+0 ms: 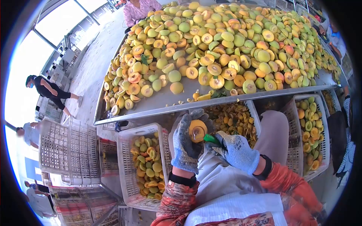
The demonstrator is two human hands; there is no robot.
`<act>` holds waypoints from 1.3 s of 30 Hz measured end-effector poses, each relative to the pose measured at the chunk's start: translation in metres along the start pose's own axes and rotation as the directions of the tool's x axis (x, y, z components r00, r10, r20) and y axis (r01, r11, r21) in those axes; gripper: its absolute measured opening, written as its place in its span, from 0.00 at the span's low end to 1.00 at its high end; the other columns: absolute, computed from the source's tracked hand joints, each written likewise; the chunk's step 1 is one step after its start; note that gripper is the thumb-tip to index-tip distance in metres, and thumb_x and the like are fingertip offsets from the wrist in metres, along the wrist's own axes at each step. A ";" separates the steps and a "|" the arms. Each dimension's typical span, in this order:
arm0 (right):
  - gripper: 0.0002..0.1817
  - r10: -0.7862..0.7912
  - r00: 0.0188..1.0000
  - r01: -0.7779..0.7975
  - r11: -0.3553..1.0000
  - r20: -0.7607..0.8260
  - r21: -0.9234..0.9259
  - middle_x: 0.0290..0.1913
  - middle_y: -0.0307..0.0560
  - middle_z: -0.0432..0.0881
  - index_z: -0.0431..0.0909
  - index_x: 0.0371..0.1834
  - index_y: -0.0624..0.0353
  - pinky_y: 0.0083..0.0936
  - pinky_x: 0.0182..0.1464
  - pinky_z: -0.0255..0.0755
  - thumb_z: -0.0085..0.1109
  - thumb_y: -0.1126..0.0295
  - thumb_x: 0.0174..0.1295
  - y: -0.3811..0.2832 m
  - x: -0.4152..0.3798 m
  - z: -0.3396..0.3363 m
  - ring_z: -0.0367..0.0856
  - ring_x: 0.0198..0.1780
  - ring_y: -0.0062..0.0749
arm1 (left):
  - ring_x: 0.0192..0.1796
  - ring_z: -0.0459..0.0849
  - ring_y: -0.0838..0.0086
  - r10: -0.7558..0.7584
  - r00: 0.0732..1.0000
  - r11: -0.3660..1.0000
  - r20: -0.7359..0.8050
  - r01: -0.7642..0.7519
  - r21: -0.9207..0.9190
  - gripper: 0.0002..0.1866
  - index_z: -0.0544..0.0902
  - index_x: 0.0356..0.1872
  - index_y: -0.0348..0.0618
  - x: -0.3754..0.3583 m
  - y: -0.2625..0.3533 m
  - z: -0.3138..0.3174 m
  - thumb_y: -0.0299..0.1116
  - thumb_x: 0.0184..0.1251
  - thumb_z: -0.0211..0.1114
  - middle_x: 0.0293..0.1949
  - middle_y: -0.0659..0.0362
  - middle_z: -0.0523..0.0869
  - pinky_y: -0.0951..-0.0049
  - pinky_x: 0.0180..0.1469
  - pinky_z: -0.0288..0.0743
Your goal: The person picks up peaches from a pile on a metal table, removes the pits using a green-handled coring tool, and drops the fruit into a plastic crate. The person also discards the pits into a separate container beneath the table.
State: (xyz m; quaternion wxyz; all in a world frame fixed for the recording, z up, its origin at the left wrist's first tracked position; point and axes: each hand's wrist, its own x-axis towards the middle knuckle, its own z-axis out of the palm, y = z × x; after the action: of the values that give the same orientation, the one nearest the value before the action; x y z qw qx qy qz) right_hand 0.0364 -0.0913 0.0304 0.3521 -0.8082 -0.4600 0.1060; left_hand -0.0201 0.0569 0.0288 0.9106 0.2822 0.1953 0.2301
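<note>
In a blue and dark grey glove, my left hand (184, 145) is closed around a halved yellow peach (197, 132), its cut face toward me with a brown centre. My right hand (238, 152), also gloved, grips a tool with a green handle (212, 139). The handle's front end points at the peach's right side; its working end is too small to make out. Both hands are above my lap, just before the metal table's front rim (218, 100). Beyond the rim lies a heap of whole and halved peaches (226, 49).
White crates of fruit stand on my left (124, 165) and right (322, 147). Between my knees and the table is a crate of peelings or scraps (235, 118). Stacked crates (69, 148) rise farther left. Across the table sits a person (140, 10); another person (47, 90) walks at left.
</note>
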 end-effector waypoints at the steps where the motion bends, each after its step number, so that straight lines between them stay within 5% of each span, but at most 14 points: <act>1: 0.18 -0.013 1.000 0.013 1.000 0.002 -0.004 0.22 0.52 0.78 0.72 0.39 0.58 0.38 0.26 0.71 0.58 0.55 0.56 0.000 0.000 0.001 0.78 0.23 0.48 | 0.45 0.80 0.60 0.011 1.000 0.999 0.008 -0.011 0.033 0.18 0.74 0.48 0.35 0.000 -0.002 -0.001 0.39 0.66 0.54 0.44 0.50 0.80 0.61 0.46 0.78; 12: 0.19 -0.038 0.999 0.038 0.999 -0.010 -0.016 0.22 0.53 0.78 0.72 0.39 0.58 0.37 0.23 0.69 0.58 0.54 0.56 -0.006 0.003 0.000 0.78 0.23 0.47 | 0.37 0.81 0.63 0.067 0.997 0.994 -0.027 -0.065 0.083 0.19 0.75 0.44 0.35 -0.005 0.002 0.011 0.41 0.61 0.57 0.38 0.51 0.81 0.68 0.39 0.77; 15: 0.17 -0.060 0.998 0.066 0.982 -0.036 0.178 0.19 0.51 0.76 0.73 0.38 0.60 0.33 0.21 0.68 0.58 0.57 0.58 -0.010 0.004 -0.003 0.77 0.19 0.44 | 0.36 0.83 0.66 0.369 0.921 0.743 0.125 -0.373 0.556 0.14 0.77 0.43 0.35 -0.015 0.003 0.023 0.35 0.68 0.50 0.39 0.51 0.82 0.68 0.39 0.81; 17: 0.18 0.157 0.837 -0.525 0.501 0.525 0.688 0.17 0.44 0.75 0.74 0.38 0.61 0.24 0.17 0.65 0.55 0.54 0.61 -0.018 0.008 -0.019 0.73 0.15 0.31 | 0.37 0.83 0.68 0.292 0.953 0.837 0.082 -0.296 0.460 0.13 0.78 0.42 0.35 -0.018 0.005 0.029 0.33 0.67 0.50 0.39 0.52 0.82 0.70 0.39 0.81; 18: 0.18 0.159 0.837 -0.527 0.498 0.524 0.689 0.17 0.44 0.75 0.74 0.38 0.61 0.24 0.17 0.65 0.55 0.54 0.61 -0.016 0.009 -0.020 0.73 0.15 0.31 | 0.37 0.83 0.68 0.288 0.954 0.837 0.083 -0.293 0.463 0.13 0.78 0.42 0.35 -0.020 0.007 0.034 0.33 0.67 0.50 0.39 0.52 0.82 0.70 0.39 0.81; 21: 0.21 0.006 0.739 -0.668 0.144 0.674 0.730 0.17 0.39 0.73 0.76 0.38 0.61 0.15 0.14 0.60 0.50 0.51 0.64 -0.009 0.007 -0.022 0.68 0.14 0.19 | 0.35 0.83 0.72 0.436 0.838 0.496 0.329 -0.528 0.689 0.13 0.78 0.42 0.35 -0.019 0.011 0.040 0.33 0.66 0.51 0.38 0.55 0.82 0.75 0.36 0.80; 23: 0.22 -0.007 0.810 -0.585 0.074 0.587 0.808 0.17 0.40 0.74 0.76 0.38 0.62 0.15 0.12 0.58 0.47 0.51 0.65 -0.011 0.002 -0.019 0.66 0.12 0.18 | 0.34 0.81 0.76 0.488 0.534 -0.150 0.691 -0.728 0.669 0.12 0.79 0.42 0.36 -0.009 0.012 0.032 0.33 0.65 0.53 0.37 0.58 0.82 0.79 0.34 0.77; 24: 0.23 -0.007 0.843 -0.537 0.038 0.537 0.843 0.17 0.41 0.74 0.76 0.38 0.63 0.14 0.12 0.57 0.46 0.51 0.66 -0.010 -0.001 -0.017 0.64 0.11 0.17 | 0.34 0.81 0.76 0.483 0.530 -0.150 0.697 -0.734 0.662 0.12 0.79 0.42 0.36 -0.009 0.008 0.030 0.33 0.65 0.53 0.37 0.58 0.82 0.79 0.34 0.77; 26: 0.24 0.002 0.815 -0.577 -0.067 0.579 0.814 0.17 0.41 0.74 0.76 0.39 0.63 0.15 0.11 0.57 0.44 0.50 0.67 -0.003 -0.006 -0.010 0.64 0.10 0.18 | 0.34 0.80 0.78 0.391 0.898 0.562 0.201 -0.406 0.721 0.11 0.79 0.42 0.37 -0.011 -0.004 0.025 0.32 0.65 0.54 0.37 0.60 0.82 0.81 0.34 0.74; 27: 0.25 -0.018 0.808 -0.585 -0.141 0.588 0.799 0.18 0.42 0.75 0.75 0.39 0.64 0.15 0.11 0.57 0.43 0.49 0.67 -0.003 -0.007 -0.010 0.64 0.09 0.19 | 0.34 0.81 0.79 0.329 0.932 0.642 0.150 -0.338 0.688 0.11 0.79 0.42 0.36 -0.009 -0.008 0.023 0.31 0.65 0.54 0.37 0.59 0.83 0.81 0.35 0.75; 29: 0.27 -0.004 0.775 -0.590 -0.366 0.632 0.720 0.14 0.42 0.74 0.76 0.38 0.65 0.16 0.10 0.58 0.40 0.47 0.67 -0.005 -0.007 -0.011 0.63 0.07 0.21 | 0.34 0.81 0.77 0.250 0.940 0.643 0.231 -0.340 0.686 0.11 0.79 0.41 0.35 0.004 -0.015 0.025 0.32 0.65 0.55 0.37 0.58 0.83 0.79 0.35 0.76; 34: 0.30 0.060 0.829 -0.532 -0.227 0.557 0.816 0.07 0.38 0.68 0.77 0.33 0.64 0.17 0.10 0.57 0.38 0.44 0.66 0.014 -0.009 -0.012 0.62 0.06 0.22 | 0.34 0.83 0.66 -0.176 0.977 0.905 0.116 0.115 0.410 0.15 0.77 0.38 0.34 0.016 -0.023 0.055 0.38 0.65 0.55 0.35 0.51 0.83 0.69 0.35 0.81; 36: 0.31 0.045 0.768 -0.477 -0.626 0.639 0.617 0.08 0.39 0.69 0.77 0.32 0.63 0.17 0.10 0.56 0.38 0.43 0.66 0.014 -0.006 -0.020 0.62 0.06 0.22 | 0.34 0.83 0.64 -0.146 0.983 0.903 0.114 0.086 0.421 0.16 0.77 0.39 0.34 0.019 -0.029 0.067 0.41 0.65 0.55 0.35 0.50 0.83 0.68 0.35 0.81; 39: 0.14 -0.053 0.956 -0.292 -0.277 0.289 0.915 0.35 0.37 0.74 0.69 0.51 0.61 0.18 0.36 0.67 0.47 0.65 0.67 0.037 -0.016 -0.010 0.70 0.31 0.21 | 0.34 0.83 0.64 -0.219 0.970 0.893 0.109 0.155 0.422 0.17 0.76 0.40 0.34 0.028 -0.033 0.073 0.41 0.65 0.55 0.34 0.50 0.83 0.68 0.35 0.81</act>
State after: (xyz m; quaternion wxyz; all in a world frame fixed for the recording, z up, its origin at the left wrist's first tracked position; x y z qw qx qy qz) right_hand 0.0569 -0.1213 0.0101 0.7880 -0.2335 -0.1446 0.5510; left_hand 0.0490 0.0163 0.0584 0.8612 0.4638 0.1949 0.0728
